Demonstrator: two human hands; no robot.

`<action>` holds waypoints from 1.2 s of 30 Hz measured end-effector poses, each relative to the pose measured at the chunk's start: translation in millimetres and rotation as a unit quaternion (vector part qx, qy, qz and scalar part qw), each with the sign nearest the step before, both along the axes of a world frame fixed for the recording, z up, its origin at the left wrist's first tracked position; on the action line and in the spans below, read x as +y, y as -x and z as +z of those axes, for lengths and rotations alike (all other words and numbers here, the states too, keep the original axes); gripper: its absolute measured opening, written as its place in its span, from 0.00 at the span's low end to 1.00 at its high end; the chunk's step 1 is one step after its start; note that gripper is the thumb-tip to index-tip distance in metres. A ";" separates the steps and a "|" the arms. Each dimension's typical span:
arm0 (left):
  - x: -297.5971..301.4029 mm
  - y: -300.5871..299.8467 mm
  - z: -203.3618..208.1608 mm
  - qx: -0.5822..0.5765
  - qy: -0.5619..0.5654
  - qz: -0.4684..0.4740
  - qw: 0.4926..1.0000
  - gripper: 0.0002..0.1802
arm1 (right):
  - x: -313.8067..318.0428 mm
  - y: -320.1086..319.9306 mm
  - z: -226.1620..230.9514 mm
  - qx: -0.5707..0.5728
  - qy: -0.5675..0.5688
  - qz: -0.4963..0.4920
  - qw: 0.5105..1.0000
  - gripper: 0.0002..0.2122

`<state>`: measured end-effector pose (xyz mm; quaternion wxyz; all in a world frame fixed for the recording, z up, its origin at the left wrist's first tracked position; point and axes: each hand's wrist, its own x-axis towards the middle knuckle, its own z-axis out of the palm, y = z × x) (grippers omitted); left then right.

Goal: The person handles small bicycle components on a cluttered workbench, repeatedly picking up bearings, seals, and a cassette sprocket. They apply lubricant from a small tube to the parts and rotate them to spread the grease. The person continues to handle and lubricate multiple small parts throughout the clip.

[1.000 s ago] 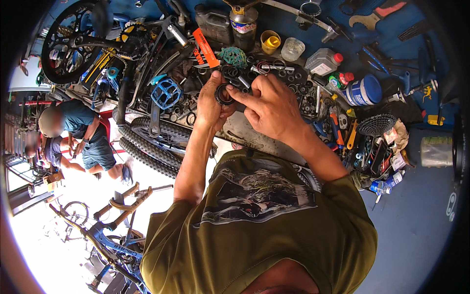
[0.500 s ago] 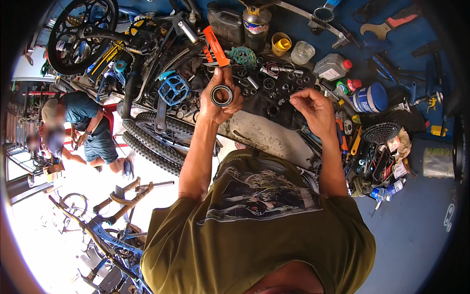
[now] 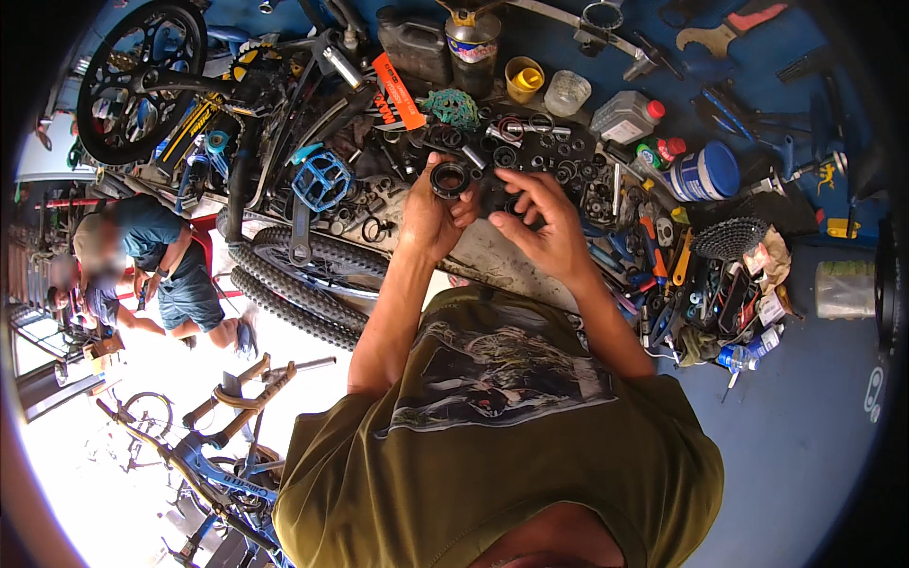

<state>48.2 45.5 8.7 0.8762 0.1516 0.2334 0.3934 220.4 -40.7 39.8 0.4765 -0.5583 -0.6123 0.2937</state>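
A black ring-shaped bicycle part (image 3: pixel 449 179), like a bearing cup, sits in my left hand (image 3: pixel 431 222). My fingers wrap round it, and its round opening faces up. Close by on the right is my right hand (image 3: pixel 546 230), its thumb and fingers apart and nothing visible between them. Its index fingertip points toward the ring, with a gap between. Beneath both hands lies a bench strewn with small black rings (image 3: pixel 505 156) and metal parts. A blue pedal (image 3: pixel 323 179) rests left of my left hand.
An orange card (image 3: pixel 399 92), a yellow cup (image 3: pixel 523 79), a grey bottle (image 3: pixel 627 117) and a blue tub (image 3: pixel 705 172) stand along the back. Tools and a cassette (image 3: pixel 729 238) crowd the right. Tyres (image 3: pixel 294 301) lie at lower left; a person (image 3: pixel 156 237) works beyond.
My right hand has moved left and down, close to the ring. My left hand, with the ring, has shifted slightly right. The whole view has moved a little.
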 end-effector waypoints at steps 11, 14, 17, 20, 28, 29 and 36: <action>-20.2 2.5 9.0 0.117 -0.178 0.111 0.971 0.15 | 5.6 14.5 -5.6 0.188 0.075 0.090 0.975 0.25; -21.0 4.8 13.2 0.148 -0.251 0.120 0.949 0.14 | 6.3 14.0 -1.1 0.350 0.135 0.132 0.917 0.22; -21.7 3.4 17.8 0.227 -0.359 0.172 0.889 0.15 | 7.1 12.9 8.6 0.400 0.167 0.149 0.889 0.20; -21.4 2.1 23.3 0.268 -0.433 0.196 0.838 0.15 | 9.3 17.9 11.9 0.429 0.166 0.145 0.876 0.18; -22.8 4.6 32.5 0.324 -0.509 0.224 0.765 0.15 | 14.3 21.9 15.9 0.442 0.179 0.117 0.871 0.13; -23.8 4.9 32.6 0.333 -0.510 0.222 0.761 0.16 | 15.0 21.6 16.5 0.442 0.179 0.119 0.871 0.12; -25.5 3.6 35.7 0.352 -0.524 0.228 0.741 0.16 | 18.8 20.8 18.3 0.437 0.183 0.125 0.872 0.13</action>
